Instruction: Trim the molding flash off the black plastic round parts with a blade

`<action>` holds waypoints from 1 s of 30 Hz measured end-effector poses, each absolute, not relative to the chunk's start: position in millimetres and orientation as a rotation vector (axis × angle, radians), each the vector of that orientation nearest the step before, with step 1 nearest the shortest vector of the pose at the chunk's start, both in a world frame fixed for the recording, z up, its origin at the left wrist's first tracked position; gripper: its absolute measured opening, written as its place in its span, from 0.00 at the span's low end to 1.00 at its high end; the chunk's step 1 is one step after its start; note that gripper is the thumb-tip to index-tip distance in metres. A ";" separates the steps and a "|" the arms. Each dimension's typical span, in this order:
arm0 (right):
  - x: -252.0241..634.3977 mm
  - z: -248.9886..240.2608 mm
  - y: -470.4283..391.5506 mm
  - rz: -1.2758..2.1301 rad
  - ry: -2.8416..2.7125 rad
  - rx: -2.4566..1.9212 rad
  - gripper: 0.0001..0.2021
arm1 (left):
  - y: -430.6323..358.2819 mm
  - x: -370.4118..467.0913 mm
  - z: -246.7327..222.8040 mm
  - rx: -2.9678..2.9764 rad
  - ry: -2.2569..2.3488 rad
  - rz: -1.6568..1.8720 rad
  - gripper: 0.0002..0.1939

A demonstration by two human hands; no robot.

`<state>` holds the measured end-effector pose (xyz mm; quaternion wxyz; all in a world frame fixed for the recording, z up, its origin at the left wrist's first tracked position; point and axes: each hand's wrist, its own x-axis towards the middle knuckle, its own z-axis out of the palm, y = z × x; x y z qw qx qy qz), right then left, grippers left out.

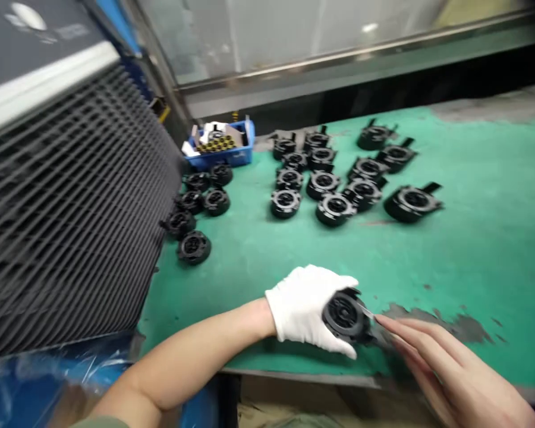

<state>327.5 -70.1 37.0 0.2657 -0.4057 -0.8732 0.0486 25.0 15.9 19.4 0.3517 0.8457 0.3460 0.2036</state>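
My left hand [307, 306], in a white glove, is wrapped round a round black plastic part [341, 312] with a ringed, spoked face turned up. The part is just above or on the green table near its front edge; I cannot tell which. My bare right hand [446, 359] pinches a thin, pale, blade-like tool [366, 310]. The tool's tip lies at the right rim of the black part. Its handle end is hidden by my fingers.
Rows of similar black parts [336, 207] stand across the green table [249, 249], some with tabs sticking out. A smaller group [194, 246] sits at left, beside a stack of ribbed dark trays [71, 196]. A blue bin [227, 157] holds yellow-and-black pieces behind them.
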 end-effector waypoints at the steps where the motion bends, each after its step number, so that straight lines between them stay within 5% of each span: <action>1: 333.4 35.3 -81.2 0.186 -2.355 -1.169 0.22 | 14.4 23.3 11.8 2.181 0.897 0.560 0.63; 5: 337.7 28.1 -100.3 0.302 -2.388 -1.234 0.24 | 5.0 13.9 3.3 2.190 0.923 0.590 0.57; 13: 332.5 37.6 -99.5 0.234 -2.447 -1.185 0.31 | 1.0 10.9 -5.0 2.228 0.882 0.650 0.64; 18: 336.0 31.9 -86.8 0.297 -2.437 -1.094 0.35 | 1.3 9.7 -2.3 2.186 0.880 0.653 0.60; 30: 324.6 51.6 -72.1 0.084 -2.512 -0.985 0.27 | 1.1 8.4 -2.6 2.174 0.865 0.647 0.61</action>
